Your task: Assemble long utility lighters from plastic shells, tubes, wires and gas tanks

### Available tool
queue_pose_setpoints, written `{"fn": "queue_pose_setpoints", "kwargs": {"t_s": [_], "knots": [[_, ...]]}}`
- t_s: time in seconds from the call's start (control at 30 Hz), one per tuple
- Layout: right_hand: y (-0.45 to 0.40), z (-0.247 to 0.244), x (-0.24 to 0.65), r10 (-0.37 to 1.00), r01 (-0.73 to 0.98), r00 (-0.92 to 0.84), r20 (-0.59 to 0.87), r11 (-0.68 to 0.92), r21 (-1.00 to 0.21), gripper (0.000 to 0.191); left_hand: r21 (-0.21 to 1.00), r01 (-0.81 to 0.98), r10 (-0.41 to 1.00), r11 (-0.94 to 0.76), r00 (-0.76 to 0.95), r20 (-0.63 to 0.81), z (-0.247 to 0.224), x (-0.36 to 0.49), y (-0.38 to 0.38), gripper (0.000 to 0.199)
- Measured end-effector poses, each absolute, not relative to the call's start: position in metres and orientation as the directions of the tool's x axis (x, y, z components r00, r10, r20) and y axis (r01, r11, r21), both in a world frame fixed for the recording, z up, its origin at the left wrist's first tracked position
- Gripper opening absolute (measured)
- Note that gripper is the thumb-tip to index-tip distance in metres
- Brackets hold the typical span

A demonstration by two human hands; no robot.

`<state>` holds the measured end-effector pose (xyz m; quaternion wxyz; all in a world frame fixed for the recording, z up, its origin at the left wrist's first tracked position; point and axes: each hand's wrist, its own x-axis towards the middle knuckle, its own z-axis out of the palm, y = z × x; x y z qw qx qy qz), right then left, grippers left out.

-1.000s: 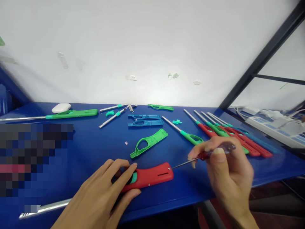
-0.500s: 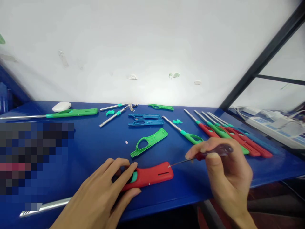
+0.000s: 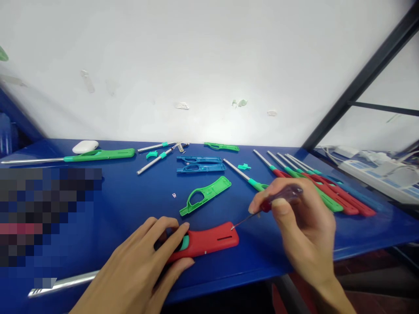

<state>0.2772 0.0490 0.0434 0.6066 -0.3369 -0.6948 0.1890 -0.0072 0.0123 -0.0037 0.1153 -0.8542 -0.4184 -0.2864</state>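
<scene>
A red long-necked gas lighter (image 3: 212, 239) lies on the blue table, its metal tube pointing left. Over its trigger end, my left hand (image 3: 144, 257) grips it and presses it down, hiding much of the trigger. My right hand (image 3: 301, 231) is closed around the dark red handle of a screwdriver (image 3: 281, 197). The thin metal tip touches the red handle near its right end, above a dark slot. Beyond the lighter lies a green half shell (image 3: 206, 194) with its inside facing up.
Several lighters (image 3: 330, 192) lie side by side at right. Blue half shells (image 3: 201, 167), metal tubes (image 3: 153, 161) and a green lighter (image 3: 108, 155) beside a white case (image 3: 85, 147) lie farther back. Power strips (image 3: 376, 174) are at far right. The table's front edge is near my hands.
My right hand has moved left and tilted the screwdriver more steeply, its tip staying at the red handle's end. My left hand and the lighter have hardly moved.
</scene>
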Motion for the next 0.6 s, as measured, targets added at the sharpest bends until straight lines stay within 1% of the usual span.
{"fn": "queue_pose_setpoints", "kwargs": {"t_s": [0.1,0.2,0.33,0.4,0.43,0.53,0.6], "knots": [[0.051,0.047,0.275,0.689,0.248,-0.076,0.721,0.713,-0.655,0.008,0.048,0.783,0.645,-0.621,0.475,0.599,-0.005,-0.007,0.012,0.038],[0.05,0.052,0.274,0.695,0.305,-0.132,0.707,0.707,-0.638,0.012,0.033,0.799,0.648,-0.6,0.461,0.606,-0.009,-0.008,0.01,0.041],[0.048,0.058,0.275,0.715,0.37,-0.167,0.679,0.683,-0.629,0.005,0.02,0.813,0.662,-0.582,0.459,0.592,-0.013,-0.01,0.008,0.043],[0.049,0.06,0.274,0.722,0.389,-0.17,0.67,0.675,-0.628,0.005,0.031,0.81,0.669,-0.586,0.462,0.583,-0.014,-0.011,0.008,0.042],[0.05,0.06,0.274,0.727,0.392,-0.171,0.665,0.669,-0.631,0.009,0.037,0.808,0.671,-0.589,0.462,0.58,-0.014,-0.011,0.008,0.042],[0.054,0.06,0.272,0.728,0.381,-0.189,0.659,0.673,-0.634,0.03,0.05,0.809,0.674,-0.586,0.452,0.584,-0.015,-0.012,0.008,0.042],[0.056,0.061,0.271,0.706,0.373,-0.211,0.676,0.698,-0.612,0.039,0.047,0.813,0.669,-0.58,0.443,0.597,-0.014,-0.011,0.008,0.042]]}}
